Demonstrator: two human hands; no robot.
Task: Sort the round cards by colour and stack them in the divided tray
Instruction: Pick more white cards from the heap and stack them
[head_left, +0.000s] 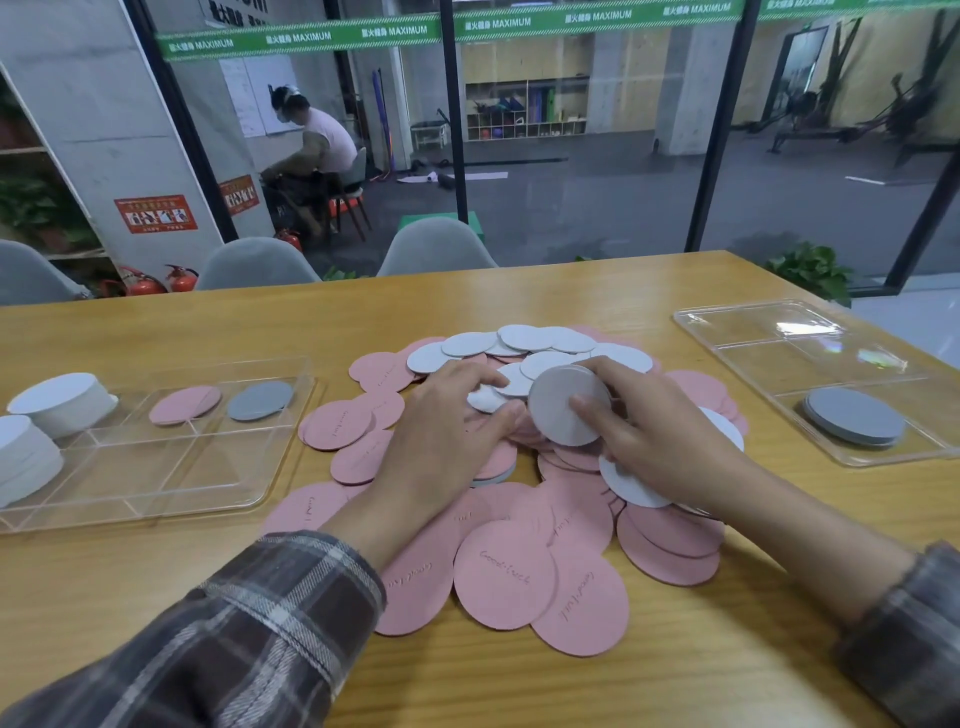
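At the middle of the table (208, 597), over the pile of round cards (509, 571), pink and white, the right hand (649, 431) has its grip closed on a thin white stack (563, 410) tilted up on edge, thumb across its face. The left hand (447, 431) curls fingers and thumb round a white card (485, 401) on the pile. The left tray (156, 499) holds white stacks (62, 402), a pink card (184, 405) and a grey card (260, 400); the right tray (753, 332) holds a grey stack (854, 415).

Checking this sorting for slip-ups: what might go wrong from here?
The pale cards the right hand grips could be misjudged: white and grey look close here. The white stacks in the left tray lean; adding more might topple them. The left hand, pinching a white card, may scatter the loose pile.
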